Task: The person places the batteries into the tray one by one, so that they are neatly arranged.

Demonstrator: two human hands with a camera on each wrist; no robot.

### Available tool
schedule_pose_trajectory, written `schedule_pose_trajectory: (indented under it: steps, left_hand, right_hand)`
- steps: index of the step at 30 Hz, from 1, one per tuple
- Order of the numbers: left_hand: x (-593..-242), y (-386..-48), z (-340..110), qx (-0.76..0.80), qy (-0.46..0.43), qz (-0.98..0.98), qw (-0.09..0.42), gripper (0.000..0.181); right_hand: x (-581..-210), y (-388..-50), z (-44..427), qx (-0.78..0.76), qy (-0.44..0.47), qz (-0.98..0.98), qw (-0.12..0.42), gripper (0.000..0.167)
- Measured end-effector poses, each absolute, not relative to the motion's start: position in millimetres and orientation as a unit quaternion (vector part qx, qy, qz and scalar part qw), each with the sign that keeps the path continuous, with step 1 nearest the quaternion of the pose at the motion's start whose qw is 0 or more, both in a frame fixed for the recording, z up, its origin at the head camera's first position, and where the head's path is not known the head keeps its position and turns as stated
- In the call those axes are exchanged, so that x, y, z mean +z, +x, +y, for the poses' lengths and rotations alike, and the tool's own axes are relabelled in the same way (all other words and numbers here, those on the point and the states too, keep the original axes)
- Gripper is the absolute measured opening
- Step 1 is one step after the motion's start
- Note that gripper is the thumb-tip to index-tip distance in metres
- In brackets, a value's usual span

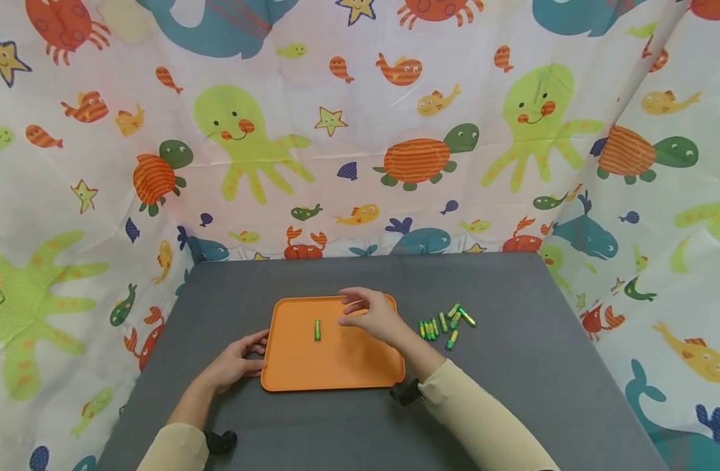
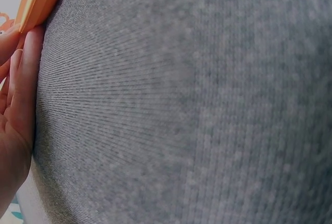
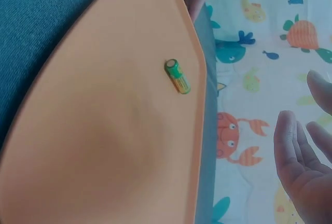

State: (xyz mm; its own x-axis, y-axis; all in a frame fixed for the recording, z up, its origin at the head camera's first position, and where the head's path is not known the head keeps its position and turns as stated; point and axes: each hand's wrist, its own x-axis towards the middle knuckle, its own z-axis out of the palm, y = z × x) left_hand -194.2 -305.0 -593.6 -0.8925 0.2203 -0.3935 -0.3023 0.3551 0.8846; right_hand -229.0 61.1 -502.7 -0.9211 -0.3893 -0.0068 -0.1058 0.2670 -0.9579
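a curtained-off tabletop setting, as i view it remotely through the head camera. a grey table (image 1: 531, 340) with a ribbed cloth surface stands within a white curtain (image 1: 348, 144) that closes the far side and both flanks, printed with cartoon octopuses (image 1: 233, 124), turtles (image 1: 415, 160), crabs (image 1: 304, 251) and whales (image 1: 427, 242). the curtain hides what lies beyond; i cannot tell home from lab.

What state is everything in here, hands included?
Orange tray: lying flat on the table.
Single battery: lying on the tray.
Other batteries: lying right of the tray.
Left hand: gripping the tray's left edge.
Right hand: above the tray, fingers parted, empty.
Patterned cloth: hanging behind the table.
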Motion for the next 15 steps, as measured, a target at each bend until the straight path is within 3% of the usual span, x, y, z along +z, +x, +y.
schedule_pose_trajectory:
  steps: [15]
  left_hand:
    - [-596.1, -193.6, -308.2, 0.57, -0.011, 0.788, 0.233, 0.076]
  right_hand:
    - [-494.7, -221.1, 90.0, -0.563, -0.138, 0.81, 0.085, 0.056]
